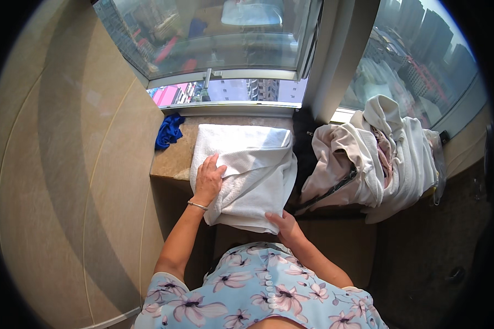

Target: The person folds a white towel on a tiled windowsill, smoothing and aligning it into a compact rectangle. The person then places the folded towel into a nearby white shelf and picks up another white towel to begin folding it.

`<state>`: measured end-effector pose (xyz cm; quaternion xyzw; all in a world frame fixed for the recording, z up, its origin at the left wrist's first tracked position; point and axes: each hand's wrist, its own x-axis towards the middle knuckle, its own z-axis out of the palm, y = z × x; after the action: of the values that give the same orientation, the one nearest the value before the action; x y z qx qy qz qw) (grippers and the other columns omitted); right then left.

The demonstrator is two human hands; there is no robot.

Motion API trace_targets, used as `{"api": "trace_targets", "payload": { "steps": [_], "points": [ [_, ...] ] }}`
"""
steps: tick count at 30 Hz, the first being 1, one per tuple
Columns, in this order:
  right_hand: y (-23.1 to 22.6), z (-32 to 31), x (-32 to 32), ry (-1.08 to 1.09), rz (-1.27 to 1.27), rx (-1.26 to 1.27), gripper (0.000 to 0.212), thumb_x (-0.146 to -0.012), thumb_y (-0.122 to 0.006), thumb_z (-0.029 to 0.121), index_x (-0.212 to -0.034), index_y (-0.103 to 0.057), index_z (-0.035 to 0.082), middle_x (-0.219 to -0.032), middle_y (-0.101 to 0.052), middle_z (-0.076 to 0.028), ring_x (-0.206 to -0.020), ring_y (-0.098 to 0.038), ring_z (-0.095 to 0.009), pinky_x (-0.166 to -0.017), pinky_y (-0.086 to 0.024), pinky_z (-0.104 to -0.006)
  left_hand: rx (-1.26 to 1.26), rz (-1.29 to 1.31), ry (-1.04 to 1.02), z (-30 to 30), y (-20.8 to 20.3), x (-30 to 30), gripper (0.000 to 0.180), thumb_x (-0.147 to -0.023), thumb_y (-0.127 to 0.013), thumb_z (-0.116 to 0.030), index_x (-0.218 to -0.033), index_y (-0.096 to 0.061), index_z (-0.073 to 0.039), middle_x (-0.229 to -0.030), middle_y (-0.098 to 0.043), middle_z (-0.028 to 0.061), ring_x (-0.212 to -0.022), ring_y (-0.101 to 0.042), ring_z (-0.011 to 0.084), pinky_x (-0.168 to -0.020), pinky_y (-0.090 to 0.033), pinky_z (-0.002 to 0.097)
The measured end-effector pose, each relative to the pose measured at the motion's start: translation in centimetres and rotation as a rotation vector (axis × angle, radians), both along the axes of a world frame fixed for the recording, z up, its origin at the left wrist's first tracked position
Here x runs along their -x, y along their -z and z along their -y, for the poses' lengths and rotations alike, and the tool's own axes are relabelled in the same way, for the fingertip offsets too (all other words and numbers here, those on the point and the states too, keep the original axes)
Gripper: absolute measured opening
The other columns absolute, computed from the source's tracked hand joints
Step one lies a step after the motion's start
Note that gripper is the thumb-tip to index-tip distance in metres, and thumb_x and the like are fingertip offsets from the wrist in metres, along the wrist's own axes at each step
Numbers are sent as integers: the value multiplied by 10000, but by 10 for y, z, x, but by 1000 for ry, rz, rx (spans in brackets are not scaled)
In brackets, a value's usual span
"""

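A white towel [252, 151] lies folded on the stone window ledge, its near part hanging over the front edge. Its upper layer is creased and folded across at a slant. My left hand [208, 176], a bracelet at the wrist, rests on the towel's left side with its fingers spread over the cloth. At the near right corner, my right hand [285, 225] pinches the towel's edge, thumb on top and the other fingers partly hidden beneath.
A crumpled blue cloth [169, 131] sits at the ledge's left end. To the right are piled cream and white clothes [392, 151], beside a black garment [304, 148]. Behind the ledge, a window [219, 55] stands tilted open. A tiled wall [77, 164] rises on the left.
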<state>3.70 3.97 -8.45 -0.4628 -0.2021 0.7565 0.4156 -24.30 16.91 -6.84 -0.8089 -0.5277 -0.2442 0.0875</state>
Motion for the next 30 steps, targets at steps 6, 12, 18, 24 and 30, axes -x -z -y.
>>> {"api": "trace_targets", "payload": {
  "steps": [6, 12, 18, 24, 30],
  "points": [
    [-6, 1, 2, 29, -165, 39, 536, -903, -741, 207, -1316, -533, -63, -1184, -649, -128, -1093, -633, -226, -945, -503, -345, 193, 422, 162, 29, -59, -45, 123, -828, -737, -71, -935, -682, -45, -913, -675, 130, -869, -652, 317, -810, -506, 418],
    [-10, 2, -7, -37, -269, 3, 496, -876, -664, 113, -1338, -528, -6, -1187, -650, -107, -1091, -646, -234, -986, -507, -398, 331, 495, 426, 104, -69, -105, 127, -836, -752, -63, -923, -664, -33, -860, -659, 117, -786, -662, 314, -673, -534, 397],
    [-22, 0, -8, -35, -308, -13, 508, -877, -656, 134, -1355, -524, 23, -1196, -649, -89, -1098, -640, -228, -988, -498, -398, 359, 635, 389, 101, -75, -106, 169, -822, -742, -5, -981, -691, -30, -892, -672, 129, -810, -672, 300, -692, -544, 375],
    [-20, -2, -10, -18, -450, -25, 382, -957, -557, 132, -1318, -541, 11, -1237, -634, -100, -1127, -621, -215, -1005, -480, -365, 299, 617, 433, 110, -71, -101, 222, -812, -744, 14, -1026, -719, -39, -920, -680, 119, -834, -672, 290, -721, -550, 364],
    [-9, 2, -7, 116, -387, -21, 308, -989, -490, 121, -1260, -573, -2, -1191, -652, -111, -1072, -642, -218, -965, -507, -374, 217, 502, 443, 117, -77, -111, 201, -819, -754, -9, -1015, -736, -48, -942, -654, 94, -859, -654, 273, -739, -554, 354]
  ]
}}
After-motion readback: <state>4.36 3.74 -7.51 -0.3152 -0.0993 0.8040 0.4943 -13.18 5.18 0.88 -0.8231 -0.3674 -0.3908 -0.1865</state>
